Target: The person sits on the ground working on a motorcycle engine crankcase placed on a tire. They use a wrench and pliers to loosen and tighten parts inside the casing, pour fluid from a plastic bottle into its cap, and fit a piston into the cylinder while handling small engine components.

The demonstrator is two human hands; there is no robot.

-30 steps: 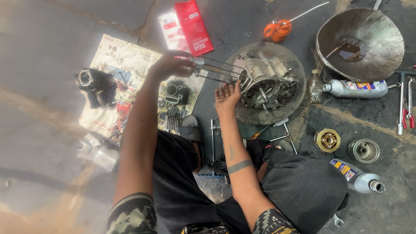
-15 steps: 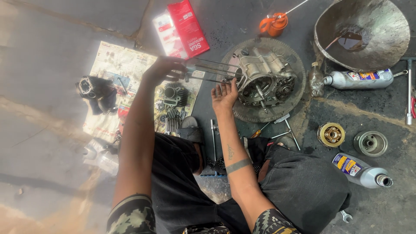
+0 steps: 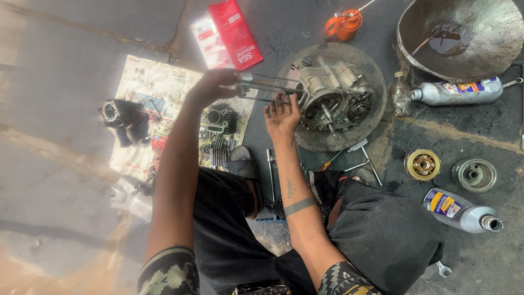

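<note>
A grey engine crankcase (image 3: 335, 93) sits on a round toothed metal disc (image 3: 327, 143) on the floor. Long thin metal studs (image 3: 267, 84) stick out of its left side. My left hand (image 3: 210, 87) is closed around the far ends of these studs. My right hand (image 3: 281, 117) is open, palm up, with its fingertips touching the studs close to the crankcase.
A newspaper (image 3: 147, 82) at left holds a black cylinder (image 3: 117, 114) and a finned head (image 3: 218, 117). Around the engine are a red box (image 3: 234, 33), an orange oil can (image 3: 344, 24), a metal bowl (image 3: 491, 49) with dark oil, two grey bottles (image 3: 458, 93) (image 3: 461, 210), two round parts (image 3: 422, 164) (image 3: 474, 175) and loose tools (image 3: 363, 158).
Both hands stay at the studs. My right hand's fingers have reached a little further up onto them. The view has shifted slightly.
</note>
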